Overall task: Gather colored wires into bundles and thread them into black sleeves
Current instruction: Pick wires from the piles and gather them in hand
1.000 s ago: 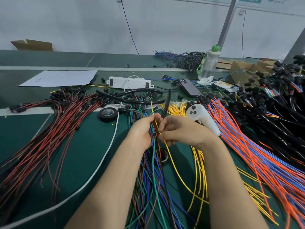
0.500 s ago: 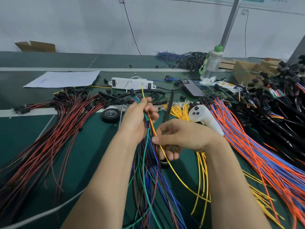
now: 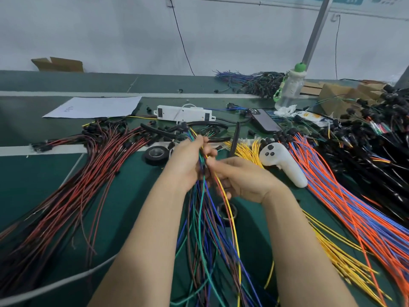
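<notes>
At the centre of the frame the left hand (image 3: 188,160) grips a bundle of thin blue, green and brown wires (image 3: 204,229), fingers curled round its upper end. Just right of it, the right hand (image 3: 243,181) closes its fingers on the same bundle and on a single yellow wire (image 3: 232,218). The wires trail down to the bottom edge. Black corrugated sleeves (image 3: 163,132) lie on the green table (image 3: 33,185) above the hands, and a black tape roll (image 3: 156,155) sits to their left.
</notes>
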`<control>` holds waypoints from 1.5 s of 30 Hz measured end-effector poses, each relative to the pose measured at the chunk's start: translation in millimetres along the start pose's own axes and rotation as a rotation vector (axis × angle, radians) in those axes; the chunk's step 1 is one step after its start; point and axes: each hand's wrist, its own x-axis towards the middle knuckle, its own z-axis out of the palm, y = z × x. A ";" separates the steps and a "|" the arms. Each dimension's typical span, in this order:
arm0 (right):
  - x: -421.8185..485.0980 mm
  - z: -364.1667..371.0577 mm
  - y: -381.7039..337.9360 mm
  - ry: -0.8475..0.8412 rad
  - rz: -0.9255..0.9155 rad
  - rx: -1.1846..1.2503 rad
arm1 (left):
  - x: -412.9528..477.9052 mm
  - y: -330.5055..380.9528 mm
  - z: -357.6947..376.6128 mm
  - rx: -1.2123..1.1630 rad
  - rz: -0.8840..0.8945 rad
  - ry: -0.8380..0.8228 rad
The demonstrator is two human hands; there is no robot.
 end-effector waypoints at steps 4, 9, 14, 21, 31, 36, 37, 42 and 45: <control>5.1 -5.5 17.9 0.067 0.043 -0.116 | 1.1 -20.5 -12.7 0.220 -0.053 -0.085; 6.3 -8.8 25.3 0.104 0.066 -0.077 | 3.7 -26.9 -18.9 0.072 -0.092 -0.206; 8.3 -11.0 30.3 0.193 0.068 0.083 | 3.8 -30.8 -20.4 0.131 -0.112 -0.264; 5.8 -13.5 29.8 0.196 0.035 0.241 | 7.7 -35.1 -21.0 0.160 -0.152 -0.212; 8.8 -15.0 32.2 0.222 0.055 0.256 | 7.0 -36.2 -20.7 0.172 -0.177 -0.203; 8.2 -14.9 32.5 0.213 0.033 0.260 | 4.9 -34.9 -19.0 0.205 -0.176 -0.212; 8.2 -15.3 32.6 0.219 0.032 0.268 | 4.4 -34.5 -19.0 0.222 -0.173 -0.213; 8.9 -16.0 32.9 0.239 0.015 0.306 | 1.3 -33.7 -17.0 0.234 -0.156 -0.213; 9.0 -15.6 32.9 0.238 0.010 0.320 | 0.3 -33.4 -16.2 0.218 -0.153 -0.224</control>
